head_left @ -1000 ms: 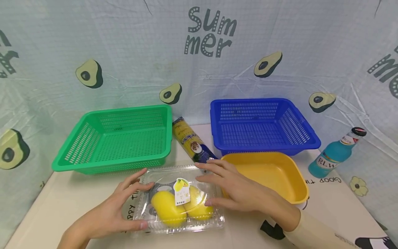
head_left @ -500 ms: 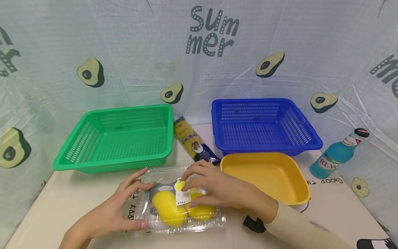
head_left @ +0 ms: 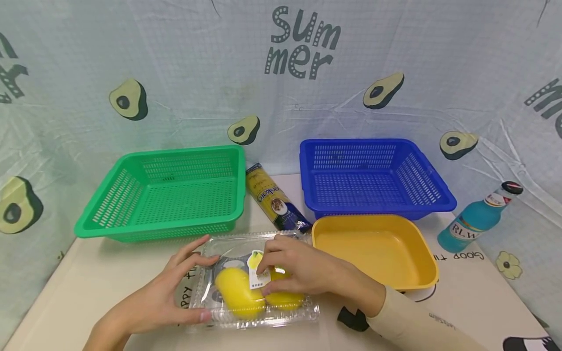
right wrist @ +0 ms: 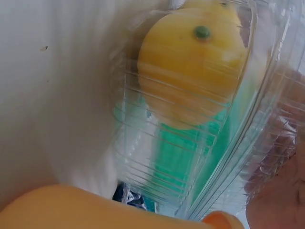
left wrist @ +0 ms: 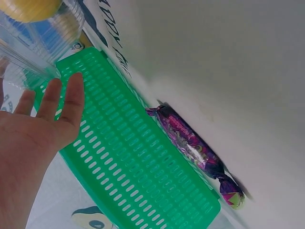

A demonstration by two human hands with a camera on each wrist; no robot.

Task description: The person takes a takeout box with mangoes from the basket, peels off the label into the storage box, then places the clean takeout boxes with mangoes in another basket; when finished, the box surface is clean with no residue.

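Observation:
A clear plastic clamshell box (head_left: pixel 228 319) lies on the table, with two yellow mangoes (head_left: pixel 239 292) inside. Its lid bears a white label (head_left: pixel 259 282) with a fruit picture. My left hand (head_left: pixel 151 297) spans the box's left side, thumb at the near corner and fingertips at the far edge; the left wrist view shows those fingers extended. On the lid, my right hand (head_left: pixel 298 265) has bent fingers over the label's right part, with the thumb tip close to the label's lower edge. I cannot tell whether it pinches the label. The right wrist view hides these fingertips.
A green basket (head_left: pixel 160 229) stands behind left, a blue basket (head_left: pixel 377 209) behind right. The yellow tub (head_left: pixel 373 219) sits right of the box. Between the baskets lies a yellow-blue packet (head_left: pixel 274 197). A blue bottle (head_left: pixel 471 222) is far right; a purple-wrapped packet (left wrist: pixel 190 143) lies beside the green basket.
My right hand has moved left from the box's right side onto the label, its fingers bending more. The left hand and the box have stayed in place.

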